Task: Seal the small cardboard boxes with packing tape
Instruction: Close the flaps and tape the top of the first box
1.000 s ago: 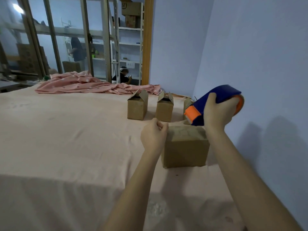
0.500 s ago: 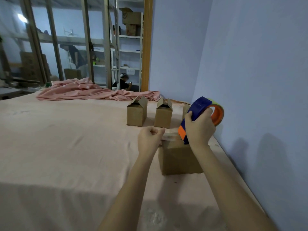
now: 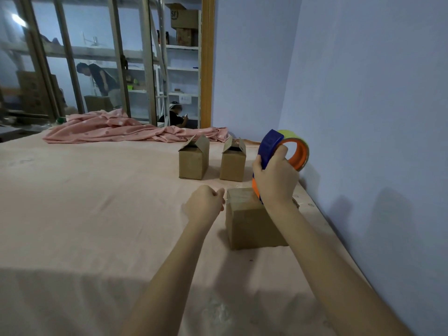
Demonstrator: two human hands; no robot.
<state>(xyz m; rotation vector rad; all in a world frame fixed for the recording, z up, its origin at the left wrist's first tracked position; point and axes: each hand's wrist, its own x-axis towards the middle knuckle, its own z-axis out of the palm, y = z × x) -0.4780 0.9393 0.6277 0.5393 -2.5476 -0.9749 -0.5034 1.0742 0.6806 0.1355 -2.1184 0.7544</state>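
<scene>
Gripping a blue and orange tape dispenser (image 3: 269, 151), the right hand (image 3: 275, 181) is wrapping its fingers round the blue handle and pressing the dispenser's lower orange end onto the top of the nearest small cardboard box (image 3: 252, 219). A roll of packing tape (image 3: 299, 151) with an orange core and a yellowish outer face is sitting in the dispenser, at about 1 o'clock from the hand. Raised lettering is showing faintly on the blue handle, too small to read.

The left hand (image 3: 204, 204) is sitting curled into a fist at 9 o'clock of the box, its knuckles just beside the box's top left edge; whether it is pinching a tape end cannot be told. The box is standing closed on a pink-covered table (image 3: 84, 202), near the table's right edge and the blue wall (image 3: 375, 93).

At 11 o'clock from that box, two more small boxes are standing side by side with their flaps up: the left open box (image 3: 194, 161) and the right open box (image 3: 233, 162). Beyond them, a crumpled pink dotted cloth (image 3: 116, 129) is lying along the table's far edge.

Past a glass partition, a large carton (image 3: 184, 18) is resting atop white shelving, bearing a dark logo that seems to read "SF". Two people are showing there, one bending over and one sitting low.
</scene>
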